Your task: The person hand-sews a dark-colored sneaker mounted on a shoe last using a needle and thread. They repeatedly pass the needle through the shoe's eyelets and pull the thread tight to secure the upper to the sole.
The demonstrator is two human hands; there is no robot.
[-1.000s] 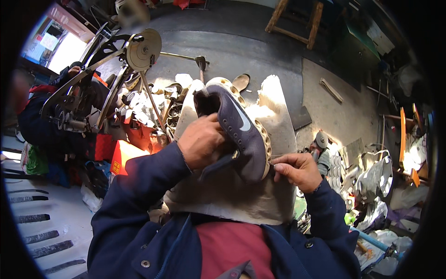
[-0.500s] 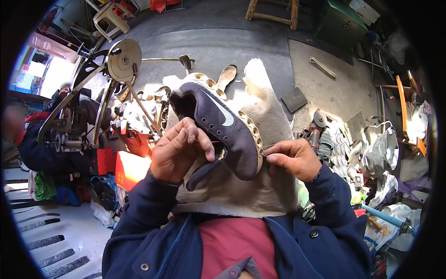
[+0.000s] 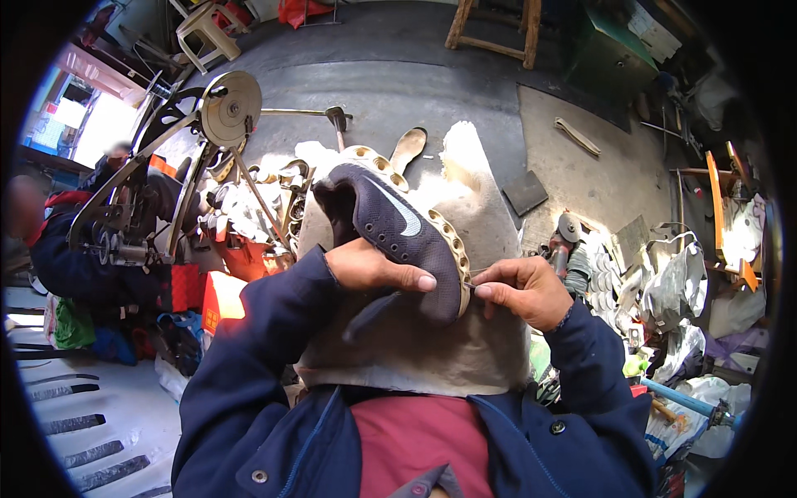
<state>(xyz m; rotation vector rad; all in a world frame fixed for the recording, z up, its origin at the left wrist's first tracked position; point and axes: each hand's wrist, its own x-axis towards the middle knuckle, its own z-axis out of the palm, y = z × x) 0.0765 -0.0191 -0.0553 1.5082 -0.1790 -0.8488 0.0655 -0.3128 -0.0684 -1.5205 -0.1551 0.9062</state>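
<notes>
A dark sneaker (image 3: 427, 261) with a pale curved mark on its side lies over the light cloth on my lap. Its cream sole (image 3: 449, 235), with round holes along it, faces right. My left hand (image 3: 378, 270) holds the shoe, thumb pressed on the upper near the toe; its other fingers are hidden inside. At the toe end of the sole edge, my right hand (image 3: 527, 290) pinches a thin needle-like piece (image 3: 471, 283); its exact kind is too small to tell. The dark tongue (image 3: 369, 315) hangs toward me, blurred.
A hand-cranked stitching machine (image 3: 224, 108) with a big wheel stands at left, beside a seated person. Near it is an orange-red box (image 3: 222, 300). An angle grinder (image 3: 566, 236) and piled scraps lie at right. A loose insole (image 3: 408, 149) rests beyond the shoe.
My left hand has gone from pinched fingers above the shoe opening to gripping the shoe, its fingers now inside. My right hand remains at the sole edge.
</notes>
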